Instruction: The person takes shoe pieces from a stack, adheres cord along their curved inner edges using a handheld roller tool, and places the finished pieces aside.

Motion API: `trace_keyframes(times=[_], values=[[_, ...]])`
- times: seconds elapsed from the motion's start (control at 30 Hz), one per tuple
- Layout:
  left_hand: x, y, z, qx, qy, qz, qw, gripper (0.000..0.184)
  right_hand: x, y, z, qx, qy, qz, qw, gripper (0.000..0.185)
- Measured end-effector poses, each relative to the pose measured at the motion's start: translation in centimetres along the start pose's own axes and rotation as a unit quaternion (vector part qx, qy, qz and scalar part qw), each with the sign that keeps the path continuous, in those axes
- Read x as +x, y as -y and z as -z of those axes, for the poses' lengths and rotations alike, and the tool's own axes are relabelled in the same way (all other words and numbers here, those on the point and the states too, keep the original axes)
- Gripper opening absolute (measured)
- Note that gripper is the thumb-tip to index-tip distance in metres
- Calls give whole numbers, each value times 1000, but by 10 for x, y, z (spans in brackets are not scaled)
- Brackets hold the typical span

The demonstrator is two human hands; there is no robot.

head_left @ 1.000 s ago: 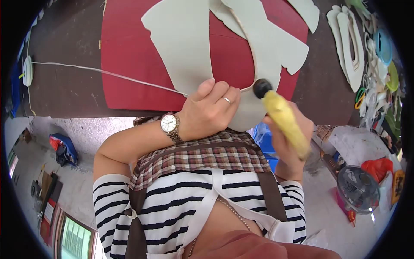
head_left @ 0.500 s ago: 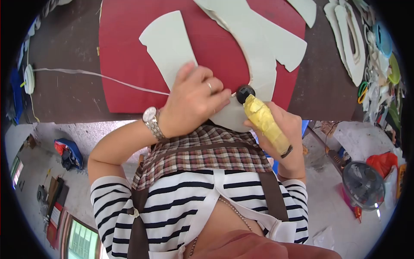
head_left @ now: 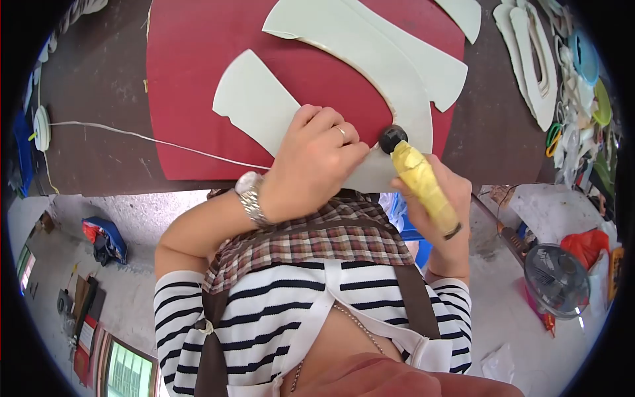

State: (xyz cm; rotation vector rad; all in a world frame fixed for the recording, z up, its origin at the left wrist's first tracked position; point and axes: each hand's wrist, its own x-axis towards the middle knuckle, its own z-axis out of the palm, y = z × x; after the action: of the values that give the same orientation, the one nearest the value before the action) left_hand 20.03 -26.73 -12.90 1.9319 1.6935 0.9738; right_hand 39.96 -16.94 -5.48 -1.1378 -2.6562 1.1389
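Observation:
My right hand (head_left: pixel 440 202) is wrapped round the yellow taped handle of a hammer (head_left: pixel 423 185), whose round black head rests at the inner edge of a curved off-white piece (head_left: pixel 403 86). Just left of the head, my left hand (head_left: pixel 321 155) has its fingers pressed together at that same edge; what they pinch is hidden. A thin white tape (head_left: pixel 165 141) runs from a white roll (head_left: pixel 42 128) at the far left to under my left hand. One end of the off-white material (head_left: pixel 248 99) sticks out beyond my left fingers over the red board (head_left: pixel 192 73).
The board lies on a brown table (head_left: pixel 92 152). Other off-white pieces (head_left: pixel 460 16) lie at the upper right, with looped pieces (head_left: pixel 529 66) beyond them. Scissors with green and orange handles (head_left: pixel 553 140) and tangled strips are at the right edge. A fan (head_left: pixel 557 281) stands below right.
The off-white piece has turned and shifted on the board, its left part now angled. My left hand moved left, then back right beside the hammer head. The hammer moved left, then slightly right.

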Motion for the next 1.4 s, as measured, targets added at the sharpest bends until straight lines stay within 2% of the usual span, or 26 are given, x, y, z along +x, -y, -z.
trace_keyframes(times=[0.1, 0.2, 0.23, 0.27, 0.33, 0.37, 0.47, 0.5, 0.6, 0.63, 0.67, 0.73, 0.8, 0.83, 0.87, 0.93, 0.97, 1.0, 1.07, 1.1, 1.13, 1.17, 1.2, 1.33, 1.37, 1.4], values=[[0, 13, 4, 18, 79, -109, 991, 26, 2, 7, -4, 123, -78, -49, 988, 41], [-2, 13, 11, 105, 129, -213, 963, 31, -11, -4, -13, 77, -25, 25, 996, 41], [0, 15, 17, 125, 150, -247, 949, 33, -9, 5, -1, -8, 59, -20, 998, 44], [3, 17, 20, 145, 165, -281, 934, 35, -13, 3, -3, 55, 8, -37, 998, 42], [5, 20, 22, 138, 179, -301, 926, 38, -15, 4, -8, 179, -90, -66, 977, 40], [8, 25, 23, 120, 182, -307, 927, 39, -15, 14, -1, 138, -87, -96, 982, 36], [10, 38, 29, 95, 188, -318, 924, 40, -7, 7, -3, -17, 94, 16, 995, 44], [11, 40, 29, 99, 195, -318, 923, 39, -7, 5, 4, 62, 88, 3, 994, 45], [15, 41, 33, 95, 210, -327, 916, 36, -17, 10, -2, 130, 2, -53, 990, 42], [20, 44, 38, 86, 223, -336, 911, 35, -9, 13, 0, 89, 40, -1, 995, 42], [24, 49, 42, 81, 237, -347, 904, 34, -2, 14, -3, -23, 119, 25, 992, 43], [29, 56, 44, 54, 230, -378, 895, 33, -3, 1, 1, 126, 106, -12, 986, 41], [32, 59, 42, 37, 228, -406, 884, 32, -7, 10, -4, 175, 13, -83, 981, 36], [32, 60, 41, 35, 231, -400, 886, 32, -9, 14, -6, 199, -30, -122, 972, 34], [31, 60, 41, 30, 236, -394, 888, 31, -5, 11, -7, 135, 2, -15, 991, 38], [36, 60, 41, 30, 234, -372, 898, 31, 0, 8, -8, -50, 113, 47, 991, 42], [34, 57, 35, 27, 226, -353, 908, 32, -1, -3, 1, 67, 94, 18, 993, 39], [35, 53, 30, 23, 217, -335, 917, 32, -6, -16, 1, 247, 12, -23, 969, 27], [52, 27, 1, 28, 172, -228, 958, 36, -7, -28, 14, 205, -160, -25, 965, 16], [63, 13, -18, 28, 123, -161, 979, 37, -5, -24, 21, 175, -182, -71, 965, 16], [70, 7, -22, 14, 129, -119, 984, 37, -1, -20, 29, 143, -206, -114, 961, 16], [78, 1, -25, 2, 134, -76, 988, 37, 5, -30, 30, 51, -178, -64, 981, 21], [83, -2, -26, -11, 142, -32, 989, 37, 6, -33, 29, -20, -139, -91, 986, 26], [79, 16, -10, 28, 202, -177, 963, 37, 11, -37, 35, 66, -169, -82, 980, 26], [79, 10, -8, 110, 228, -213, 944, 39, 14, -38, 36, 90, -181, -76, 976, 25], [82, 10, -6, 116, 232, -216, 941, 39, 17, -35, 33, 113, -208, -49, 970, 24]])
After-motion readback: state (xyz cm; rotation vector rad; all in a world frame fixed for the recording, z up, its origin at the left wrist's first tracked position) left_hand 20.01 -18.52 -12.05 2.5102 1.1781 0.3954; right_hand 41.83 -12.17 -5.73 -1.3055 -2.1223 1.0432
